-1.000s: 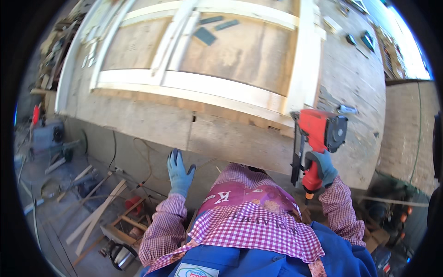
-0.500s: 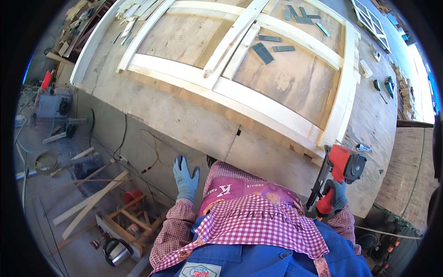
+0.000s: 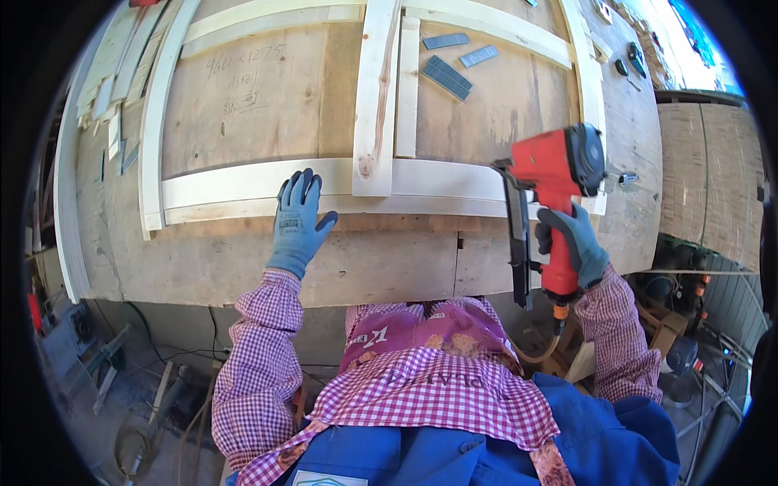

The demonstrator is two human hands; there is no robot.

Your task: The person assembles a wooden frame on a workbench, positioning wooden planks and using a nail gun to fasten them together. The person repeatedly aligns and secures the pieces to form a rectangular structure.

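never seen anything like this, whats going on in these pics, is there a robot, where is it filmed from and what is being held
No robot here: these are a person's two gloved hands. A wide camera on the person's head looks down, so straight edges look bent. The right hand holds a red and black nail gun. The left hand, fingers spread, holds nothing; it is over the near edge of a pale wooden frame, though whether it touches is hard to tell. The frame lies on a large wooden table, with grey strips inside its right section.
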